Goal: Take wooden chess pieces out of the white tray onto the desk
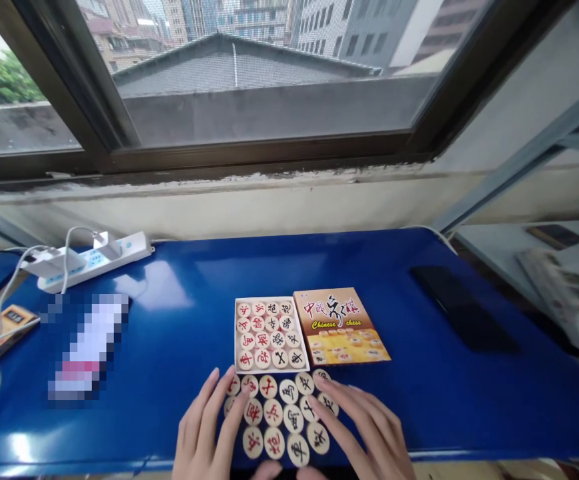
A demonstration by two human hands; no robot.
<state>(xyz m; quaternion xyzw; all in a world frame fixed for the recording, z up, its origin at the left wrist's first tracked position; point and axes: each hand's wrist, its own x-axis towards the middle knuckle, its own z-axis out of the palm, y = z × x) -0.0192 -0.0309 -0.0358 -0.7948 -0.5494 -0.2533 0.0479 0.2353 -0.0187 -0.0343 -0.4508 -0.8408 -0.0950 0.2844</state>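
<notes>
Round Chinese chess pieces point(272, 412) lie face up in rough rows on the table, red characters to the left and black ones to the right. My left hand point(207, 427) rests over the left side of these rows, fingers spread, fingertips on or just above the red pieces. Over the right side, my right hand point(362, 427) is likewise spread, its fingertips at the black pieces. Both hands partly hide some pieces. Just beyond them sits an open white box point(238, 333) filled with more pieces in a grid. Its printed lid point(342, 327) lies against its right side.
The blue table point(194, 393) stands below a window. A white power strip point(94, 260) with plugs and cables is at the back left, near a blurred-out phone-like object point(89, 347) and an orange-brown card point(2, 333). A black phone point(462, 310) lies to the right.
</notes>
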